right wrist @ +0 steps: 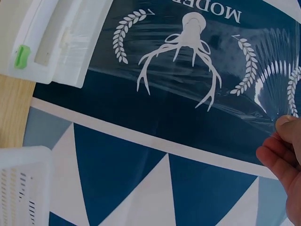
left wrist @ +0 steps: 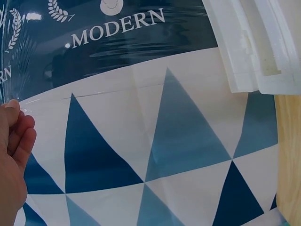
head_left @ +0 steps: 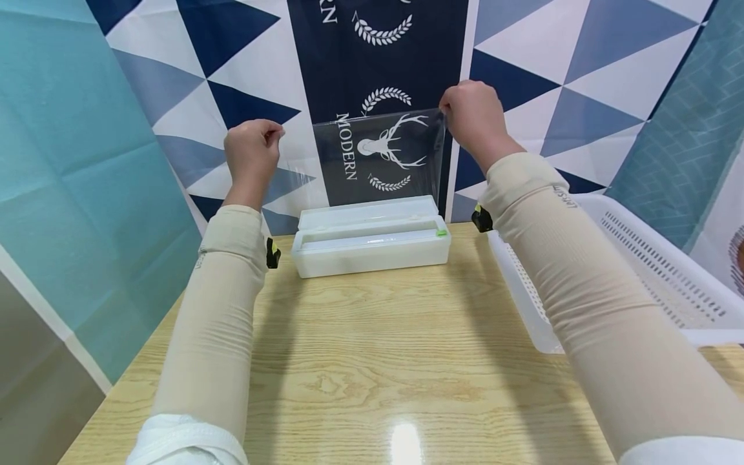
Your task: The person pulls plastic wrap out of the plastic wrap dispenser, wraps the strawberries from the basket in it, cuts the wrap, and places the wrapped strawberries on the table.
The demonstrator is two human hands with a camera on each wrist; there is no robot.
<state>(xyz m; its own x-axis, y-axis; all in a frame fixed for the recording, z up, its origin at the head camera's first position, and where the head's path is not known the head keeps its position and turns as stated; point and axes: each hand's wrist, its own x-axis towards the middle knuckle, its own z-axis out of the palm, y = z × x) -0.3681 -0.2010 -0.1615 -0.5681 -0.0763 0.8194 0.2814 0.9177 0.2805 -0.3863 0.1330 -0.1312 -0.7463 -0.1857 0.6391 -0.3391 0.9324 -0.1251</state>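
A sheet of clear cling film (head_left: 380,174) stretches upward from a white cling film dispenser box (head_left: 372,259) on the table. My left hand (head_left: 252,152) pinches the film's upper left corner between thumb and fingers. At the upper right corner, my right hand (head_left: 475,119) pinches it too, and the film (right wrist: 270,87) gathers into creases at those fingertips. The box lid (head_left: 367,213) stands open at the back. A small green slider (head_left: 442,232) sits at the box's right end. Both hands are raised above the box.
To the right stands a white perforated basket (head_left: 657,271), partly behind my right forearm. Behind the box hangs a patterned cloth (head_left: 256,58) with triangles and a deer print. The wooden table (head_left: 360,361) extends in front of the box.
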